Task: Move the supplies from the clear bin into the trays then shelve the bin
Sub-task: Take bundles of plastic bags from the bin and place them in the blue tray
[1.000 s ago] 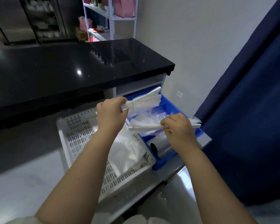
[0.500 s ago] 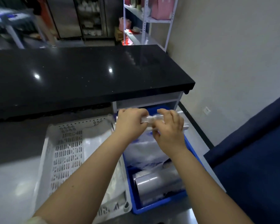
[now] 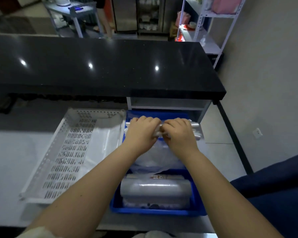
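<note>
My left hand (image 3: 141,133) and my right hand (image 3: 180,134) sit side by side over the far end of the blue tray (image 3: 155,211). Both grip a bundle of clear plastic bags (image 3: 193,125), whose ends stick out on either side of my fists. Inside the blue tray lie loose clear bags (image 3: 155,160) and a thick roll of clear film (image 3: 155,187) at the near end. To its left stands the white perforated tray (image 3: 65,152), holding a flat clear plastic sheet (image 3: 100,145). The clear bin is not in view.
A black countertop (image 3: 101,66) overhangs the far side, with an open shelf slot (image 3: 167,104) just beyond the blue tray. A white metal shelf rack (image 3: 208,23) stands at the back right. A dark blue curtain (image 3: 273,194) hangs at the right.
My two hands came together over the blue tray and brought their bag bundles side by side. The camera swung to look straight down at both trays.
</note>
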{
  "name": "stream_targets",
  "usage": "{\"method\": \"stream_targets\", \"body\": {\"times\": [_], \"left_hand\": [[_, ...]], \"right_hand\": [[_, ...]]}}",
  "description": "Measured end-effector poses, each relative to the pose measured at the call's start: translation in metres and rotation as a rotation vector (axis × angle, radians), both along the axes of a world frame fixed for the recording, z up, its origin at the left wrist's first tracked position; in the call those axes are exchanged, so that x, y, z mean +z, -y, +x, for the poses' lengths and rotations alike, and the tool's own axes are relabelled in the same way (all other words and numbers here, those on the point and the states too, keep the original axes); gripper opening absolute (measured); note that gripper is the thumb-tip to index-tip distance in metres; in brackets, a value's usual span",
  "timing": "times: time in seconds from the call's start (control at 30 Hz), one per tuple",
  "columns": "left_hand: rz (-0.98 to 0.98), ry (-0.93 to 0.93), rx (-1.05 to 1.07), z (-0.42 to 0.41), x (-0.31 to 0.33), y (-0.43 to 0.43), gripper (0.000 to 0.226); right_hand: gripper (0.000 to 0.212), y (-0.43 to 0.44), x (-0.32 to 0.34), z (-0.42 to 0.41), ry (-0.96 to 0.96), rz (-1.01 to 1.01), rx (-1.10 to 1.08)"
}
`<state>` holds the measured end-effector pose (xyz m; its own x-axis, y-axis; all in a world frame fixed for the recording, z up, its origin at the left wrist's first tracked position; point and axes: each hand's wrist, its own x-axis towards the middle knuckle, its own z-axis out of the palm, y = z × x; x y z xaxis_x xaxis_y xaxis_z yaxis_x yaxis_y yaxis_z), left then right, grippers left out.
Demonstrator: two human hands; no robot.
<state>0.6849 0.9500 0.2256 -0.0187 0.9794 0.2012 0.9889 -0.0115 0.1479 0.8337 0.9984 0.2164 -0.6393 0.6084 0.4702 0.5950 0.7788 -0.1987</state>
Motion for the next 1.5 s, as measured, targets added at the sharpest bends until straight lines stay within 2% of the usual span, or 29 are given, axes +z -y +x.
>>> {"method": "stream_targets", "body": {"times": [0.1, 0.27, 0.37, 0.47, 0.57, 0.67, 0.73, 1.0, 1.2, 1.5], "left_hand": [[0.053, 0.017, 0.029, -0.004, -0.001, 0.001, 0.028], [0.136, 0.011, 0.108, -0.033, 0.003, 0.002, 0.027], [0.147, 0.02, 0.174, -0.055, 0.006, -0.001, 0.034], [0.17, 0.045, 0.197, -0.068, 0.008, -0.005, 0.033], [0.172, 0.06, 0.182, -0.071, 0.006, -0.01, 0.033], [0.16, 0.079, 0.169, -0.07, 0.002, -0.011, 0.034], [0.152, 0.087, 0.168, -0.071, -0.001, -0.011, 0.033], [0.15, 0.112, 0.165, -0.076, -0.008, -0.012, 0.031], [0.128, 0.116, 0.164, -0.075, -0.01, -0.012, 0.033], [0.13, 0.139, 0.177, -0.074, -0.005, -0.007, 0.032]], "right_hand": [[0.009, 0.001, 0.0, -0.002, -0.037, 0.02, 0.014], [0.028, 0.014, -0.011, 0.007, -0.16, 0.105, -0.078], [0.019, 0.017, -0.022, 0.019, -0.22, -0.017, -0.066], [0.019, 0.014, -0.036, 0.02, -0.029, -0.399, -0.079], [0.037, 0.005, -0.05, 0.005, 0.283, -0.591, -0.113], [0.054, -0.002, -0.06, -0.014, 0.492, -0.602, -0.093], [0.063, -0.003, -0.068, -0.021, 0.566, -0.59, -0.117], [0.075, -0.003, -0.083, -0.023, 0.628, -0.611, -0.136], [0.073, -0.001, -0.081, -0.024, 0.58, -0.641, -0.1], [0.046, 0.005, -0.074, -0.025, 0.516, -0.758, -0.04]]}}
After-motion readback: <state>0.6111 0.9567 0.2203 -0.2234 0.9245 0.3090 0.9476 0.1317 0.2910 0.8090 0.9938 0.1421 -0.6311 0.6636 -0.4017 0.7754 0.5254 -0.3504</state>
